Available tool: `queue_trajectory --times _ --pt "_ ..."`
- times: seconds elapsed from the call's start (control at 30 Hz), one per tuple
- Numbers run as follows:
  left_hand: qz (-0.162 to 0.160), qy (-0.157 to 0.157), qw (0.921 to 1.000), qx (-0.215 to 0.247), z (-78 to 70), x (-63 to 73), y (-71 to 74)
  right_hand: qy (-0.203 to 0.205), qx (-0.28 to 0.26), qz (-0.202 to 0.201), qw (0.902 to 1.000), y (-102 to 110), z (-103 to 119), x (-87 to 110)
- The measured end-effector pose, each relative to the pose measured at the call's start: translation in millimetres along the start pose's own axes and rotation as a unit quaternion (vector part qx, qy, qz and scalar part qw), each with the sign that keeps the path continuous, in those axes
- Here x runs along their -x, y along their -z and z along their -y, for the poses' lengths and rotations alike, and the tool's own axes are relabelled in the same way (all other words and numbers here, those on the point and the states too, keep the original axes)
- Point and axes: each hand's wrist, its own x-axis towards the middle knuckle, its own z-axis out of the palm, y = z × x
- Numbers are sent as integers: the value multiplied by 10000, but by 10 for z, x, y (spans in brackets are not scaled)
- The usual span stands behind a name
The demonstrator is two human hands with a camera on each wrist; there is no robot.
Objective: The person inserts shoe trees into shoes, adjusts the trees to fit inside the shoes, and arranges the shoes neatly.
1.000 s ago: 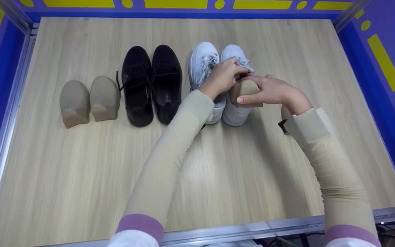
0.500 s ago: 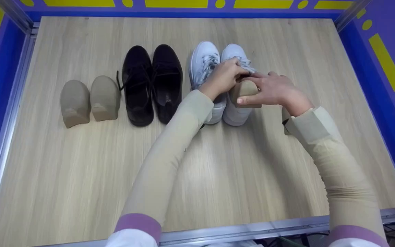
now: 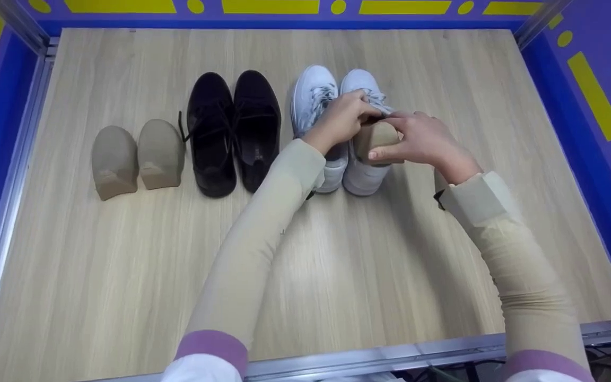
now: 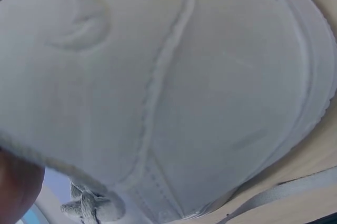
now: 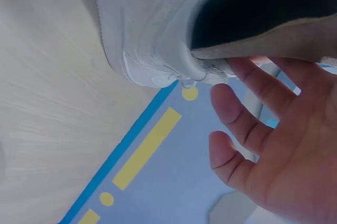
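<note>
Over the opening of the right white sneaker (image 3: 361, 180), my right hand (image 3: 421, 137) grips a beige toe-shaped shoe insert (image 3: 382, 137), thumb across its near face. My left hand (image 3: 345, 118) has its fingers curled at the same sneaker's tongue, just below the laces. The insert's front end is hidden between the hands. In the right wrist view, two fingers of my right hand (image 5: 295, 140) stand free of the sneaker (image 5: 152, 29). The left wrist view is filled by the white sneaker side (image 4: 226, 87), a fingertip showing at its collar.
The left white sneaker (image 3: 313, 93) stands alongside, partly behind my left hand. Further left is a pair of black lace-up shoes (image 3: 211, 170), then two more beige inserts (image 3: 114, 151) (image 3: 159, 151). Another beige piece (image 3: 439, 181) is mostly hidden by my right sleeve. Patterned walls edge the wooden table (image 3: 125, 276).
Both hands stay at the right white sneaker with the insert. My right hand and forearm shift slightly; the view tilts a little.
</note>
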Motion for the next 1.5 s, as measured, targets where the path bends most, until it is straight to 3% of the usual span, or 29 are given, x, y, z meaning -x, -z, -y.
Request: queue_trajectory --times 0.5,1.03,1.5 --pt "-39 7 10000 35 43 -19 -9 222 -510 -610 9966 -121 -51 -41" --pt "-159 -88 9998 4 39 -6 -19 -236 -925 -796 9922 -225 -23 -39" --pt "-114 -7 9999 -27 20 16 -5 -363 -1078 -914 9893 -257 -3 -58"
